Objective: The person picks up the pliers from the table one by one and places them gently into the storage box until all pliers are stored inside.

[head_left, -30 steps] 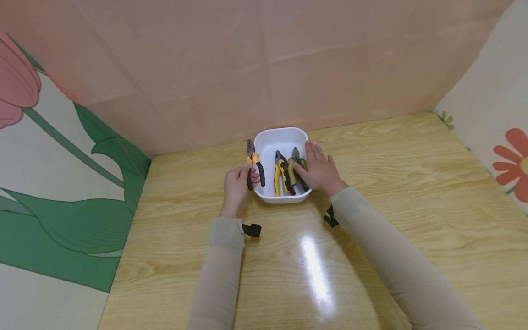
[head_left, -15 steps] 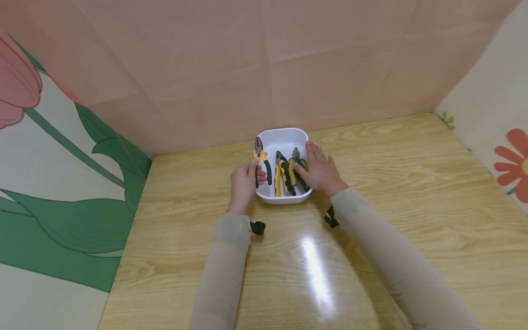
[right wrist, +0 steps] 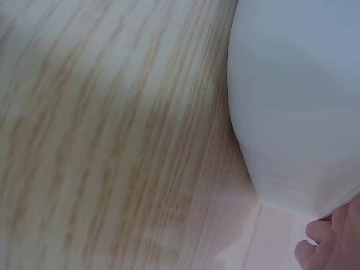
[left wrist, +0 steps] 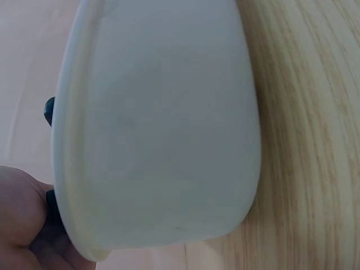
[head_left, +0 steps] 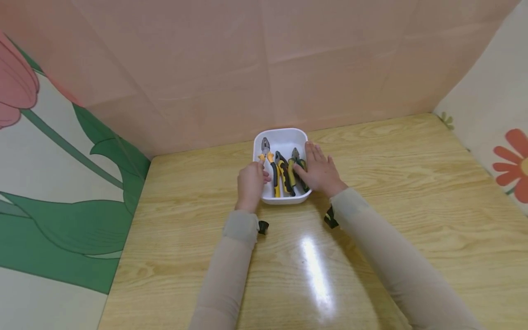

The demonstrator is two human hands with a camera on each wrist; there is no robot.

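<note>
In the head view, my left hand [head_left: 250, 187] holds a pair of pliers [head_left: 265, 145] with orange-and-black handles, its metal head pointing away, inside the left part of a white plastic bin [head_left: 285, 200]. One handle is largely covered by the hand. Beside it in the bin lie yellow-and-black pliers [head_left: 284, 173] and, to the right, green-handled pliers [head_left: 292, 170], partly hidden by my right thumb. My right hand [head_left: 322, 174] rests with extended fingers along the bin's right rim. Both wrist views mostly show the bin's outer walls, with part of each hand at the rim.
The bin stands on a wood-grain table [head_left: 173, 256] near its back edge. Behind rises a pinkish covering [head_left: 198, 82]; a wall with painted leaves [head_left: 62, 220] flanks the left and one with a painted flower [head_left: 513, 158] the right.
My left hand has moved rightward with the orange-and-black pliers, from over the bin's left edge to inside it beside the yellow-and-black ones. My right hand has stayed in place.
</note>
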